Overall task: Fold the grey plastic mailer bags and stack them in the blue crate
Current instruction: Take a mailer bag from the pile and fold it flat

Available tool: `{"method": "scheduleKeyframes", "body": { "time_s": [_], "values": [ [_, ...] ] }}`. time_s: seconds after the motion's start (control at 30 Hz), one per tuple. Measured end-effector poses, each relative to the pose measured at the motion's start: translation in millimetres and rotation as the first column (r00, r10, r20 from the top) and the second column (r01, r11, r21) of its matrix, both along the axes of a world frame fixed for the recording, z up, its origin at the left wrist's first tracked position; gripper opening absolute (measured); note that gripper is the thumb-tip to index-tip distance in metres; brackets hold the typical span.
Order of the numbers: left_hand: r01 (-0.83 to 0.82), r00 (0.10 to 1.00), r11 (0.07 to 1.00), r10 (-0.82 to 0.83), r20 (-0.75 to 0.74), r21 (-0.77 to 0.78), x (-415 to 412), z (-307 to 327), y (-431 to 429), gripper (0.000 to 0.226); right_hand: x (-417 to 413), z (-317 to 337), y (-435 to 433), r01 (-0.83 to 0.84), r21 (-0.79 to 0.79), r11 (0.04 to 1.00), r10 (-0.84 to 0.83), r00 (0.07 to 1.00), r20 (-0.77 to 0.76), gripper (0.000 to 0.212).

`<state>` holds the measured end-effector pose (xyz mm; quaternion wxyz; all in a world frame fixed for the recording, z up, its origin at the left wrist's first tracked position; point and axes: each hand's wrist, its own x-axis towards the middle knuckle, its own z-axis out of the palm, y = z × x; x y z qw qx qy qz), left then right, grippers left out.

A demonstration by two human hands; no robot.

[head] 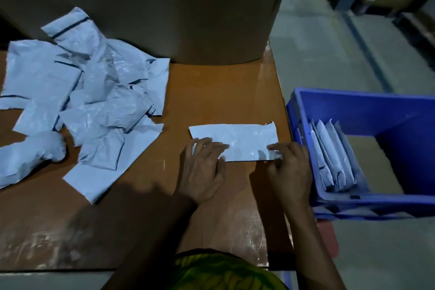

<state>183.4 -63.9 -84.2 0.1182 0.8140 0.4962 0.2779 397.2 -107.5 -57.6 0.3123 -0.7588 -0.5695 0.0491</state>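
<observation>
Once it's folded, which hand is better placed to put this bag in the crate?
Probably right. The right hand touches the mailer bag at its end beside the blue crate; the left hand presses the far end.

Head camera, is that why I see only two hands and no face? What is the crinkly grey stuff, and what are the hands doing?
Yes. The camera sits on the person's head and looks down, so you see what they see. The left hand presses flat on a grey mailer bag on the brown table, and the right hand pinches its end, to fold it. The heap of bags on the left waits its turn. Folded bags stand in the blue crate on the right. A cardboard box stands behind.
</observation>
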Motion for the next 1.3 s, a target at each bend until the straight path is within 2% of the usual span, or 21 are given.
{"method": "scheduleKeyframes", "body": {
  "time_s": [0.13, 0.23, 0.3, 0.5, 0.67, 0.83, 1.1, 1.3],
  "values": [
    [-0.031, 1.0, 0.999, 0.031, 0.0, 0.018, 12.9, 4.0, 19.7, 0.038, -11.9, -5.4, 28.9, -0.158, 0.079, 0.984, 0.161, 0.987, -0.027, 0.024],
    [0.023, 0.99, 0.999, -0.029, -0.139, -0.04, 30.3, -14.3, 37.4, 0.05, -20.2, -23.5, 47.9, -0.272, 0.002, 0.962, 0.272, 0.962, -0.014, 0.044],
    [0.019, 0.971, 0.998, -0.032, -0.235, -0.056, 37.5, -29.5, 41.4, 0.057, -21.6, -37.5, 54.0, -0.311, -0.06, 0.949, 0.314, 0.948, 0.046, 0.049],
    [-0.012, 0.944, 1.0, 0.013, -0.329, 0.007, 29.0, -42.0, 22.5, 0.067, -18.7, -60.6, 46.4, -0.279, -0.163, 0.946, 0.307, 0.932, 0.191, 0.062],
    [-0.019, 0.919, 1.0, 0.024, -0.394, 0.017, 27.4, -43.0, 43.8, 0.07, -18.8, -66.4, 63.2, -0.196, -0.231, 0.953, 0.256, 0.928, 0.269, 0.068],
    [-0.036, 0.9, 0.999, 0.035, -0.434, 0.006, 28.8, -45.6, 69.0, 0.07, -16.0, -60.7, 91.3, -0.205, -0.359, 0.911, 0.302, 0.923, 0.238, 0.074],
    [-0.05, 0.874, 0.998, 0.057, -0.482, 0.028, 25.1, -60.3, 43.7, 0.073, -16.2, -66.3, 56.8, -0.224, -0.305, 0.926, 0.291, 0.937, 0.195, 0.072],
    [-0.062, 0.898, 0.998, 0.062, -0.435, 0.015, 28.9, -58.5, 55.5, 0.069, -18.1, -61.5, 73.6, -0.181, -0.363, 0.914, 0.269, 0.94, 0.21, 0.072]
  ]
}}
